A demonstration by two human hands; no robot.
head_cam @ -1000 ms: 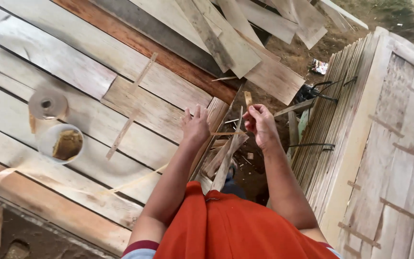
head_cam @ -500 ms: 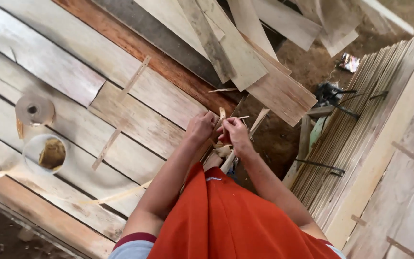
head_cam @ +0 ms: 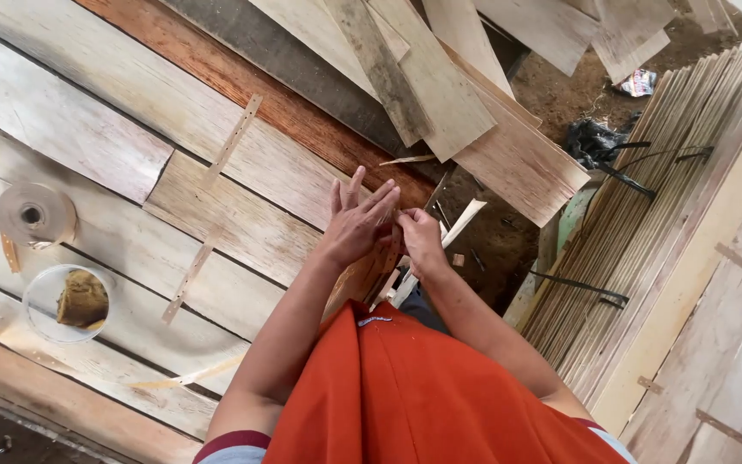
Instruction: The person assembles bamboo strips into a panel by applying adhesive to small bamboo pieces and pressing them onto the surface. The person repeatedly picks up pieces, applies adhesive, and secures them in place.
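Left hand (head_cam: 355,225): fingers spread, flat on veneer strips (head_cam: 371,275) at the near edge of the veneer sheets (head_cam: 216,172) | right hand (head_cam: 420,241): pinched shut, contents unclear, touching left fingertips | strips' long axis toward the body, under the left palm.

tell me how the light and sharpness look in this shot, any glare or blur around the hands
Head view: even, soft daylight, no hard shadows or glare; the pale veneer sheets read clearly. The left hand and right hand are fairly sharp, only slightly soft at the fingertips. Wide-angle lens bends the stacked strips at the right edge.
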